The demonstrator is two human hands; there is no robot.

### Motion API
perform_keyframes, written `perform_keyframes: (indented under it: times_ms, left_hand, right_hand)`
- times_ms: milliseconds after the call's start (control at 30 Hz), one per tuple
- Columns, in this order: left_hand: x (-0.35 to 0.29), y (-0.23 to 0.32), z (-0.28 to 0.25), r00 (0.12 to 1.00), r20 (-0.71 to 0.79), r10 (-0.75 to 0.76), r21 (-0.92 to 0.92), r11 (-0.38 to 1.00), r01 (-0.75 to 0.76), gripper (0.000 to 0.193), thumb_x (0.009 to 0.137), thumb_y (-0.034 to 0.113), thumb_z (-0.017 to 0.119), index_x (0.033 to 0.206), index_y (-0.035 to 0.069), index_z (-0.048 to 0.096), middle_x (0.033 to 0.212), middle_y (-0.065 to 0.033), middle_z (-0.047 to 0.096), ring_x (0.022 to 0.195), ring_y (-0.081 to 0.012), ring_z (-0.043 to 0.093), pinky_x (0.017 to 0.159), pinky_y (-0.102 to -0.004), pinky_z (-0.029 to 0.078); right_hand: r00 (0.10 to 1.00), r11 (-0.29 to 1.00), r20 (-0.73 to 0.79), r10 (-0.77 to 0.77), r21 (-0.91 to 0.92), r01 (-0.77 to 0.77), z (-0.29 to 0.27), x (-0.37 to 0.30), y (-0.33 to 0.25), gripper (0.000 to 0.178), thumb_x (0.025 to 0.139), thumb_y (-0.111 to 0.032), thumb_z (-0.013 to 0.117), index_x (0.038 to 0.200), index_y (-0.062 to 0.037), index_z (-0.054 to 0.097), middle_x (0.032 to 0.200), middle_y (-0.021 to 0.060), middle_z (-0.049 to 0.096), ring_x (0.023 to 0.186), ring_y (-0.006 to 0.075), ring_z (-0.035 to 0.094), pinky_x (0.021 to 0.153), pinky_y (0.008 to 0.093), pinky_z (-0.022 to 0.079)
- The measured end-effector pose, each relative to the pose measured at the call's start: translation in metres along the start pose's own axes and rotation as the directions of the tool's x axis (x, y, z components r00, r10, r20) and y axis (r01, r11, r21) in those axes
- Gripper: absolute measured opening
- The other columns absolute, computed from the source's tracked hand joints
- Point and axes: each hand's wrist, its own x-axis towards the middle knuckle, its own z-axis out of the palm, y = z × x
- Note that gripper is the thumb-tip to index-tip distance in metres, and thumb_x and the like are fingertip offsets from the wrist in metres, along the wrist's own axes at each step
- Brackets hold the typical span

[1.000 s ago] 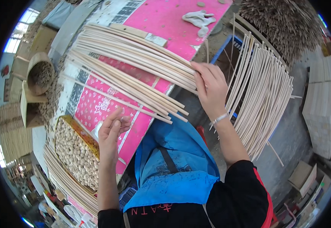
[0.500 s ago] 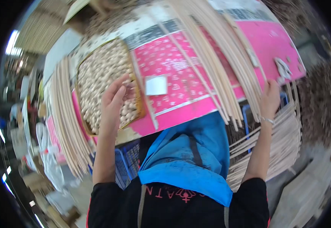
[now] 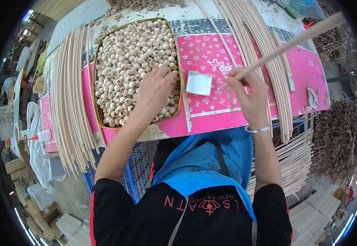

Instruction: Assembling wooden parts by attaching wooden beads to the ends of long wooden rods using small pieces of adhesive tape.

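My left hand [image 3: 156, 91] rests palm down in a shallow gold-rimmed tray [image 3: 95, 106] full of round wooden beads [image 3: 129, 53], its fingers curled into the beads. My right hand [image 3: 250, 96] grips one long wooden stick [image 3: 297, 41] near its lower end; the stick slants up to the right over the pink table cover [image 3: 211, 53]. Between the two hands lies a small white square dish [image 3: 199, 83]. Whether my left hand has a bead in it is hidden.
A row of long wooden sticks [image 3: 69, 98] lies left of the tray, and another bundle of sticks [image 3: 260, 45] crosses the table at the right. More sticks [image 3: 295, 160] lie below the table edge. A glue bottle [image 3: 39, 136] and a white rag [image 3: 312, 98] sit at the sides.
My left hand has dropped into the bead tray. My right hand has lifted one stick out of the bundle and brought it toward the white dish. The view swung left.
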Motion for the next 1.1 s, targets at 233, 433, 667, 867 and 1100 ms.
perform_keyframes:
  times_ms: [233,433,667,867,1100]
  left_hand:
    - [0.009,-0.015,0.009,0.994,0.109,0.006,-0.005,1.000,-0.005,0.022,0.084,0.003,0.065,0.106,0.005,0.067,0.108,-0.0148,0.064,0.100,-0.0364,0.062,0.085,-0.0440,0.050]
    - [0.006,-0.013,-0.001,0.961,0.213,-0.177,-0.371,0.895,0.247,0.018,0.097,0.010,0.064,0.113,0.002,0.063,0.097,-0.0075,0.065,0.083,-0.0165,0.061,0.074,-0.0316,0.050]
    - [-0.008,0.012,-0.010,0.890,0.279,-0.362,-0.851,0.336,0.403,0.025,0.100,0.008,0.060,0.123,-0.001,0.063,0.111,-0.0051,0.065,0.097,-0.0098,0.062,0.086,-0.0246,0.050]
    - [-0.016,0.026,-0.020,0.836,0.340,-0.431,-0.908,0.081,0.412,0.017,0.100,0.011,0.061,0.113,0.002,0.066,0.095,-0.0021,0.066,0.083,-0.0082,0.060,0.077,-0.0243,0.051]
    - [-0.027,0.037,-0.014,0.831,0.404,-0.383,-0.915,-0.176,0.364,0.021,0.098,0.014,0.066,0.116,0.002,0.066,0.100,-0.0039,0.071,0.088,-0.0088,0.065,0.080,-0.0235,0.051]
  right_hand:
    - [0.989,0.950,-0.049,-0.140,-0.287,0.121,0.063,0.008,0.045,0.024,0.091,-0.030,0.064,0.093,-0.0063,0.066,0.092,0.0139,0.064,0.086,0.0336,0.065,0.074,0.0458,0.052]
    - [0.987,0.977,-0.156,-0.048,-0.213,0.014,0.078,0.008,0.043,0.020,0.087,-0.024,0.068,0.091,-0.0052,0.062,0.088,0.0128,0.061,0.084,0.0342,0.065,0.072,0.0471,0.051]
    - [0.977,0.986,-0.199,-0.075,-0.162,0.043,0.078,0.009,0.041,0.018,0.087,-0.020,0.066,0.090,-0.0043,0.059,0.088,0.0131,0.060,0.086,0.0352,0.064,0.073,0.0475,0.050]
    - [0.972,0.989,-0.193,-0.132,-0.083,0.118,0.050,0.010,0.021,0.012,0.091,-0.016,0.067,0.093,-0.0042,0.064,0.088,0.0143,0.065,0.076,0.0305,0.065,0.071,0.0400,0.053]
    - [0.968,0.962,-0.234,0.093,0.271,-0.027,0.017,0.012,0.010,0.012,0.097,-0.010,0.066,0.102,0.0004,0.067,0.086,0.0038,0.066,0.079,0.0094,0.064,0.069,0.0244,0.052]
